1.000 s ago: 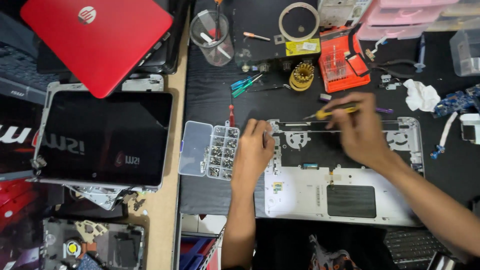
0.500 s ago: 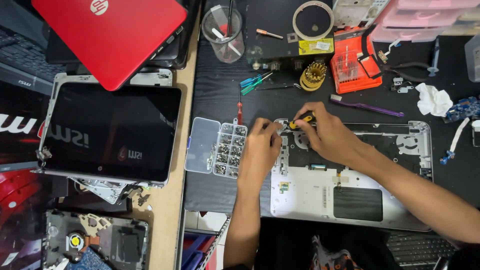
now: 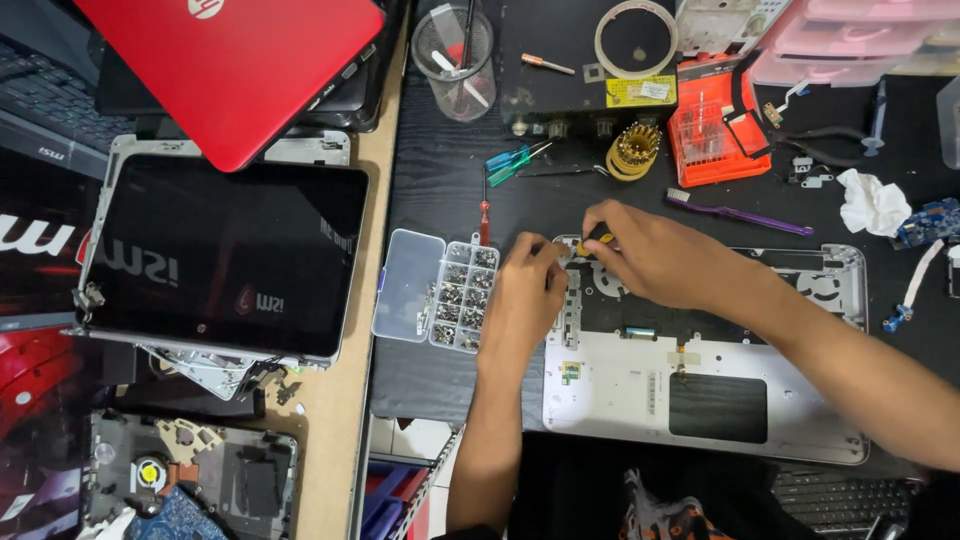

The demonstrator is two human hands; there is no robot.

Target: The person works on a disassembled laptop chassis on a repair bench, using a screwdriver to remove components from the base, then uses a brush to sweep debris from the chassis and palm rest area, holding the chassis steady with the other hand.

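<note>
A small yellow-handled screwdriver [image 3: 597, 243] is pinched in the fingers of the right hand [image 3: 655, 255], over the top left corner of an opened silver laptop base [image 3: 620, 385] lying on the dark table [image 3: 440, 190]. The left hand [image 3: 525, 295] rests curled at that same corner, fingertips close to the tool; whether it grips anything cannot be told. Just left sits a clear box of screws [image 3: 435, 292], lid open. A purple toothbrush [image 3: 735, 211] lies behind the hands.

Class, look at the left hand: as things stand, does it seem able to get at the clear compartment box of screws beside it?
Probably yes. The left hand rests on the silver laptop shell's left edge, with the screw box lying open just to its left, and nothing between them.
</note>
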